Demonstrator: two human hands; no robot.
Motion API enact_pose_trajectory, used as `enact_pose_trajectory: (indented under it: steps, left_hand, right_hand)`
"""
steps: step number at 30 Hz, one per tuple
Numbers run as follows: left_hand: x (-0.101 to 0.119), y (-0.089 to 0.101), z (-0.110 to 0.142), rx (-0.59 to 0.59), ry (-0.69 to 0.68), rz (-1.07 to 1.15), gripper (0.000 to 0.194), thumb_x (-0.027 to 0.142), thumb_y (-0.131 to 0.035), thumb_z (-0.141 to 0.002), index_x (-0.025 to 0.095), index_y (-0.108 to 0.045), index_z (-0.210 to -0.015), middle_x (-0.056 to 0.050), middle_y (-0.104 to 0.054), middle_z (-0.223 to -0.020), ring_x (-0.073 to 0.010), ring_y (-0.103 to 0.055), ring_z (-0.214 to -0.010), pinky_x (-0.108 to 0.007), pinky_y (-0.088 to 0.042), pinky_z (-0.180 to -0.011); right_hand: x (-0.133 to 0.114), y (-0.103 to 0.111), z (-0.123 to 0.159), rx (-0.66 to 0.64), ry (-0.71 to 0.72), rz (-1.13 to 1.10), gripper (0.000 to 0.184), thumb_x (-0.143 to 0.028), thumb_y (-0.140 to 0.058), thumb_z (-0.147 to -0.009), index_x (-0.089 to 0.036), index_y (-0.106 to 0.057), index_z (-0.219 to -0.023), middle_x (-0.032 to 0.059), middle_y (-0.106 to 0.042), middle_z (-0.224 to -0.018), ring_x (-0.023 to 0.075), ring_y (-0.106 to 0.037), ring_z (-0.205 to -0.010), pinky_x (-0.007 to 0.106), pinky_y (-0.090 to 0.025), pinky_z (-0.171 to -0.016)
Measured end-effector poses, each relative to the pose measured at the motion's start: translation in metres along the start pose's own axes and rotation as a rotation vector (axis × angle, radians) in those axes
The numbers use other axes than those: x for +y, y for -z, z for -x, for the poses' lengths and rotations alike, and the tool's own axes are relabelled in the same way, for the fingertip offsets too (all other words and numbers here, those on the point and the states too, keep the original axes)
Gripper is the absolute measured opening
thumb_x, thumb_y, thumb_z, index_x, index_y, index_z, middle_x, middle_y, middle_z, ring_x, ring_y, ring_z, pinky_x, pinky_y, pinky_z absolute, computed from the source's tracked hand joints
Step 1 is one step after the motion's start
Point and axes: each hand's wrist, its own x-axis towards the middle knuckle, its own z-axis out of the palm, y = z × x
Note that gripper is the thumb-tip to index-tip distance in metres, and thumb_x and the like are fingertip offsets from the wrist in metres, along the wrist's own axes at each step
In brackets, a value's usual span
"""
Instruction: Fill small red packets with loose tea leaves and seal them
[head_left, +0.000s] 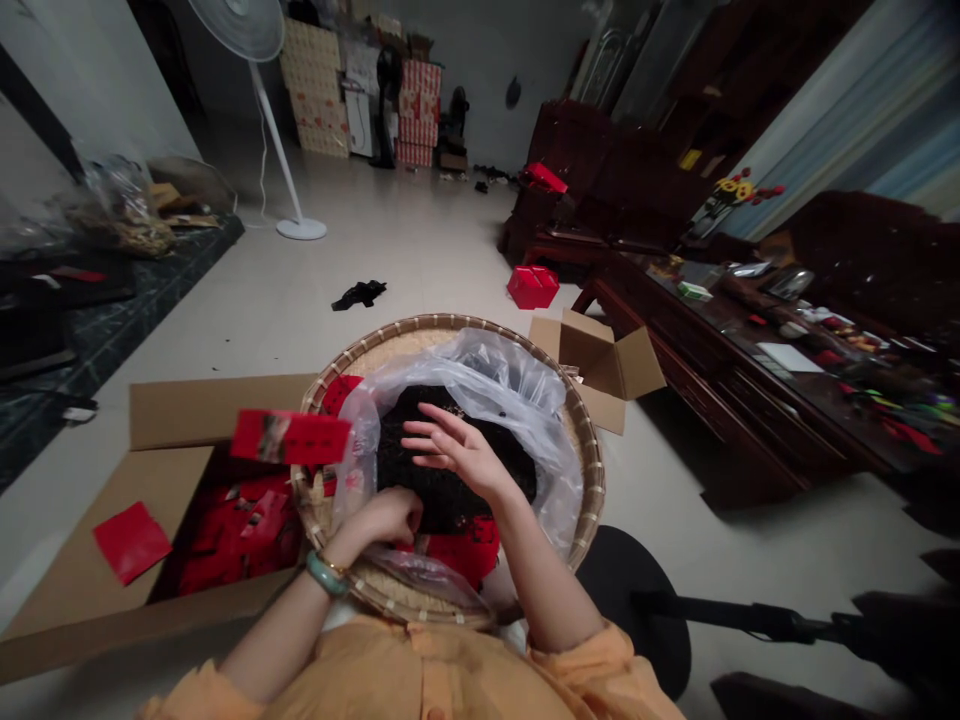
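Observation:
A round woven bamboo tray point(595, 480) sits in front of me, with a clear plastic bag point(559, 500) spread open in it. Dark, loose, dry-looking material point(480, 480) fills the bag. My left hand point(386, 517) is curled closed at the bag's near left side; what its fingers hold, if anything, is hidden. Red packets point(465, 555) lie beside it at the bag's near edge. Over the dark material my right hand point(457, 447) is open, fingers stretched to the left, holding nothing. One blurred red packet point(290, 437) appears in mid-air at the tray's left rim, apart from both hands.
On the left, an open cardboard box point(82, 560) holds many red packets, and a red packet point(132, 542) lies on its flap. A smaller open carton point(600, 362) stands beyond the tray, near a wooden table point(675, 370). A black round base point(637, 610) is at right.

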Motion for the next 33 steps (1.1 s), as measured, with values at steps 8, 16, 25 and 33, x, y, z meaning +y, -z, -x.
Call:
enact_pose_trajectory:
  steps: [8, 16, 25, 33]
  left_hand:
    - [0.0, 0.036, -0.011, 0.069, 0.065, 0.544, 0.015, 0.026, -0.063, -0.061, 0.016, -0.053, -0.067, 0.004, -0.056, -0.05, -0.0107, -0.053, -0.047, -0.02, -0.038, -0.046]
    - [0.014, 0.033, -0.022, 0.183, 0.062, 0.694, 0.023, 0.028, -0.071, -0.058, 0.015, -0.053, -0.067, 0.004, -0.057, -0.051, -0.0093, -0.053, -0.045, -0.02, -0.041, -0.046]
    - [0.013, 0.034, -0.017, 0.178, 0.057, 0.745, 0.029, 0.028, -0.069, -0.06, 0.012, -0.066, -0.084, 0.0, -0.061, -0.058, -0.0097, -0.054, -0.05, -0.022, -0.044, -0.051]
    - [0.019, 0.031, -0.018, 0.183, 0.072, 0.711, 0.027, 0.029, -0.068, -0.06, 0.012, -0.068, -0.081, 0.001, -0.059, -0.053, -0.0093, -0.051, -0.047, -0.021, -0.042, -0.048]
  right_hand:
    - [0.055, 0.068, 0.024, 0.597, 0.15, 0.588, 0.035, -0.041, -0.051, -0.083, -0.018, -0.065, -0.105, 0.0095, -0.066, -0.107, 0.0233, -0.06, -0.102, 0.037, -0.049, -0.084]
    - [0.057, 0.054, 0.025, 0.59, 0.472, 1.099, 0.039, -0.02, -0.041, -0.088, -0.021, -0.053, -0.125, 0.0112, -0.059, -0.116, 0.0215, -0.054, -0.108, 0.038, -0.044, -0.094]
    - [0.069, 0.056, 0.021, 0.607, 0.544, 1.205, 0.042, -0.016, -0.042, -0.087, -0.022, -0.049, -0.127, 0.012, -0.057, -0.117, 0.0221, -0.053, -0.11, 0.04, -0.045, -0.093]
    - [0.069, 0.061, 0.022, 0.655, 0.527, 1.178, 0.018, -0.023, -0.05, -0.085, -0.02, -0.063, -0.096, 0.0111, -0.06, -0.105, 0.0221, -0.056, -0.101, 0.039, -0.046, -0.087]
